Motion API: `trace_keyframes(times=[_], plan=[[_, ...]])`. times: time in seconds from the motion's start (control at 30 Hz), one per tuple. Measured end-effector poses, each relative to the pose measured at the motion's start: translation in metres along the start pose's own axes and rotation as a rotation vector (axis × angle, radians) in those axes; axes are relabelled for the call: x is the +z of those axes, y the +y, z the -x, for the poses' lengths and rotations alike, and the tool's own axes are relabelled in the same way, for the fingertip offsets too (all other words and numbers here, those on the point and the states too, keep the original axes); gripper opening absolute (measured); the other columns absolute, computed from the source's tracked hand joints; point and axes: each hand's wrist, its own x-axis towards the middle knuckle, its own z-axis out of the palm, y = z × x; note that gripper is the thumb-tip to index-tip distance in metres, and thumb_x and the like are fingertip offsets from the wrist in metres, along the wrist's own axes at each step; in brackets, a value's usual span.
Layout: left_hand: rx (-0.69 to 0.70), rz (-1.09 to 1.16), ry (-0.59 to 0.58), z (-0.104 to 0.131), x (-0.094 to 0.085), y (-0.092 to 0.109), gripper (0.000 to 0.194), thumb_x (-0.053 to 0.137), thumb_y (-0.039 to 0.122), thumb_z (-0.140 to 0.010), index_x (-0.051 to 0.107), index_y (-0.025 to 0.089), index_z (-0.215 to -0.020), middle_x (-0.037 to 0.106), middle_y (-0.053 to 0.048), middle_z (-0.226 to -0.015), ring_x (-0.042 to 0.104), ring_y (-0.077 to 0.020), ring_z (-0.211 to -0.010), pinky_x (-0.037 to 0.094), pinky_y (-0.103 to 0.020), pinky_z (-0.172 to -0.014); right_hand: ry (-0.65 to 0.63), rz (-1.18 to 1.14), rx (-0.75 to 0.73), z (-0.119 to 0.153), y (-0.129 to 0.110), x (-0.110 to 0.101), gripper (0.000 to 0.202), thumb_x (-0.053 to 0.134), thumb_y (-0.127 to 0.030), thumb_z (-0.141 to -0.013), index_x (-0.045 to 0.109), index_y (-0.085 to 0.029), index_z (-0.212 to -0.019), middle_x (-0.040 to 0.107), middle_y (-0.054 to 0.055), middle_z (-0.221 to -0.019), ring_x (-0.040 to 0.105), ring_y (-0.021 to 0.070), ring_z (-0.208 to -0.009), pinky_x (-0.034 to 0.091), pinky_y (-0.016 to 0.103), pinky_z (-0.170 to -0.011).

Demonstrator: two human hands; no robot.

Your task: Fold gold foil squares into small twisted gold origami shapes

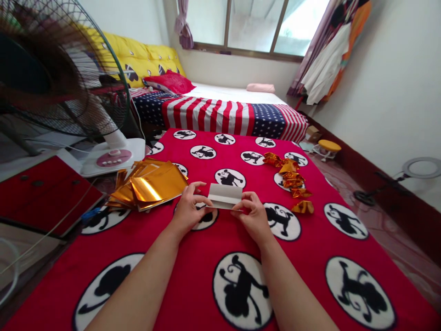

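Both hands hold one piece of paper (225, 193), pale grey on the side that shows, with a crease running across it. My left hand (190, 207) pinches its left end, and my right hand (253, 214) pinches its right end. Left of the hands, a loose stack of shiny gold sheets (160, 181) lies on the red cloth (193, 299). Several folded gold paper pieces (292, 179) form a line on the cloth to the right, beyond my right hand.
A fan (113, 138) with blurred blades stands at the left, beside a red cabinet (44, 193). A bed (220, 115) lies beyond the cloth. On the right floor are a yellow stool (329, 145) and a ring-shaped light (422, 167).
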Motion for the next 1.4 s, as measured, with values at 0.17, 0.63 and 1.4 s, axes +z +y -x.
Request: trace_keyframes(times=[0.17, 0.63, 1.4], plan=[[0.113, -0.062, 0.026, 0.0, -0.001, 0.006, 0.014, 0.068, 0.015, -0.076, 0.075, 0.026, -0.073, 0.063, -0.004, -0.101, 0.056, -0.0202, -0.1, 0.048, -0.035, -0.092, 0.061, 0.122, -0.074, -0.001, -0.002, -0.002, 0.015, 0.068, -0.01, -0.069, 0.072, -0.023, -0.071, 0.053, 0.003, -0.096, 0.056, 0.0183, -0.094, 0.047, 0.031, -0.083], [0.202, 0.027, -0.157, -0.002, 0.005, 0.004, 0.026, 0.062, 0.007, -0.077, 0.076, 0.023, -0.091, 0.075, -0.003, -0.099, 0.06, -0.0202, -0.097, 0.05, -0.035, -0.089, 0.037, 0.331, -0.163, 0.003, -0.013, -0.001, 0.026, 0.054, -0.001, -0.074, 0.069, -0.023, -0.075, 0.064, 0.004, -0.097, 0.056, 0.0208, -0.096, 0.047, 0.033, -0.084], [-0.226, -0.11, -0.049, -0.012, 0.015, 0.011, 0.031, 0.06, 0.041, -0.084, 0.067, 0.019, -0.064, 0.067, -0.002, -0.066, 0.059, -0.0152, -0.067, 0.037, -0.026, -0.063, 0.07, 0.259, 0.174, -0.006, -0.004, 0.003, 0.015, 0.065, -0.026, -0.076, 0.059, -0.019, -0.063, 0.063, 0.001, -0.078, 0.056, 0.0143, -0.067, 0.04, 0.026, -0.063]])
